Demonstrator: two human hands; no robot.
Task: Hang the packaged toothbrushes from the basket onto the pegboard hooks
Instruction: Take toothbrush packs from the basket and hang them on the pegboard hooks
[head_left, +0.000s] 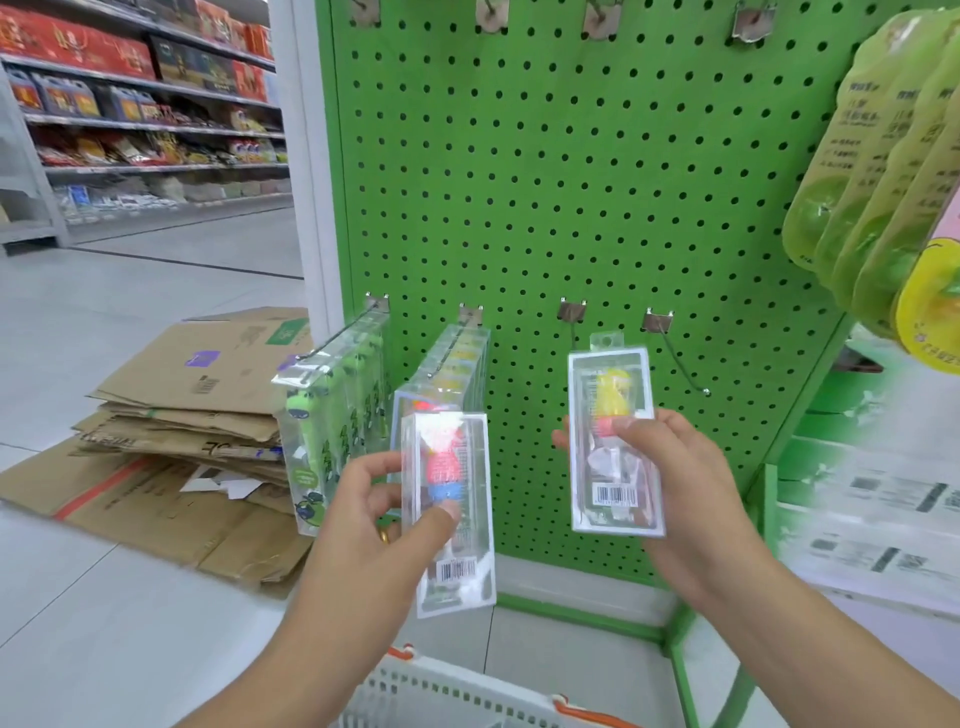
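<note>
My left hand (366, 512) grips a clear toothbrush package with a pink figure (451, 512), held upright in front of the green pegboard (571, 208). My right hand (670, 467) holds a second clear package with a yellow figure (613, 436), its hang tab up near the third lower hook (571, 317). The fourth lower hook (675, 358) is bare. Green-figure packages (332, 415) hang on the first lower hook, and yellow packages (457, 364) on the second. The white basket (441, 696) sits at the bottom edge.
Flattened cardboard boxes (197, 441) lie on the floor at left. Green pouches (883, 182) hang at the upper right. Several bare hooks (597, 21) line the pegboard's top. Store shelves (145, 104) stand far left; green shelving (857, 493) is at right.
</note>
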